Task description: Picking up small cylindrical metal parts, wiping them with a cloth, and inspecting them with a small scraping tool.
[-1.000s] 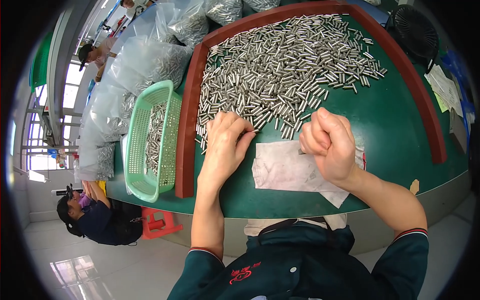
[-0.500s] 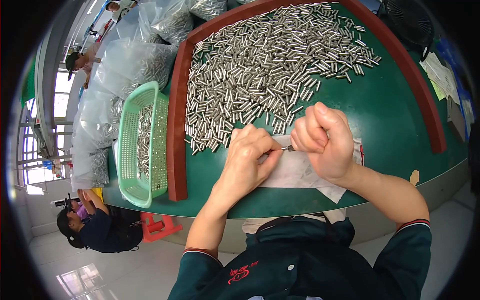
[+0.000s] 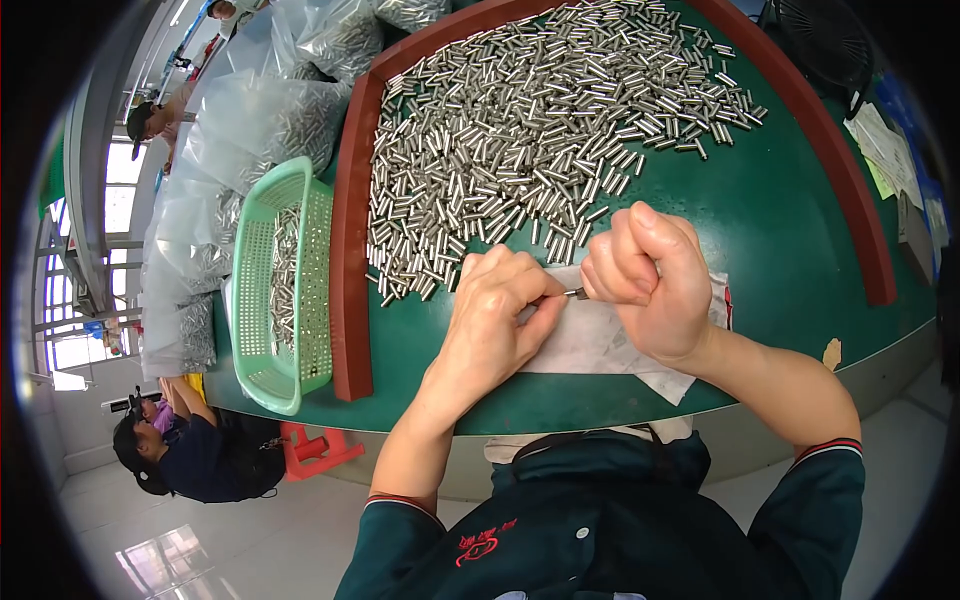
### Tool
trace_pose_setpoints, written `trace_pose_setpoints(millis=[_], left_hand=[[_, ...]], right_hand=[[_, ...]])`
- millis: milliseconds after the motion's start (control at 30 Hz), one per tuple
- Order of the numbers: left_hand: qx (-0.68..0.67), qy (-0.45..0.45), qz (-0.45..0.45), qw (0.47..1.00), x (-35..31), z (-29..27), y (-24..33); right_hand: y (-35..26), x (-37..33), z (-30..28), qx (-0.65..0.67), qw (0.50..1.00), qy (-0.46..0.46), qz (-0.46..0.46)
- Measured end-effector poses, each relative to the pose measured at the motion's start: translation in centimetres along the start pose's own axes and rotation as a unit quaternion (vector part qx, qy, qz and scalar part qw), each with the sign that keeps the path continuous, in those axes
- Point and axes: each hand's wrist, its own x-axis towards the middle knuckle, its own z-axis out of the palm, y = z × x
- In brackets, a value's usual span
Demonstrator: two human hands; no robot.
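My left hand is closed, its thumb and forefinger pinching a small shiny metal pin. Against the pin's right end sits the dark tip of a slim tool; the rest of it is hidden in my right hand, which is curled into a fist with the thumb on top. Both hands are just above a stained whitish cloth on the green tabletop. Beyond them spreads a big heap of short, silvery metal cylinders, its nearest pieces close to my left knuckles.
A red-brown raised border frames the heap. Left of it stands a green plastic basket holding more cylinders. Clear bags of metal parts line the far left, a black fan the far right. A person works near a red stool.
The view has shifted very slightly. Both hands keep the same grip and place over the cloth; nothing has been taken up or let go.
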Motion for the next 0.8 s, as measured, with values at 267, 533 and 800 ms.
trace_pose_setpoints(millis=[267,533,800], left_hand=[[-0.006,-0.001,-0.005,1.000,0.0,0.2,0.1],[0.000,0.009,0.009,1.000,0.2,0.3,0.3],[-0.247,0.031,-0.101,0.963,-0.4,-0.4,-0.3]], right_hand=[[0.2,-0.4,0.3,-0.039,0.999,-0.013,-0.019],[0.4,-0.3,0.9,-0.069,0.997,-0.004,-0.031],[-0.5,-0.4,0.0,-0.040,0.998,-0.031,-0.046]])
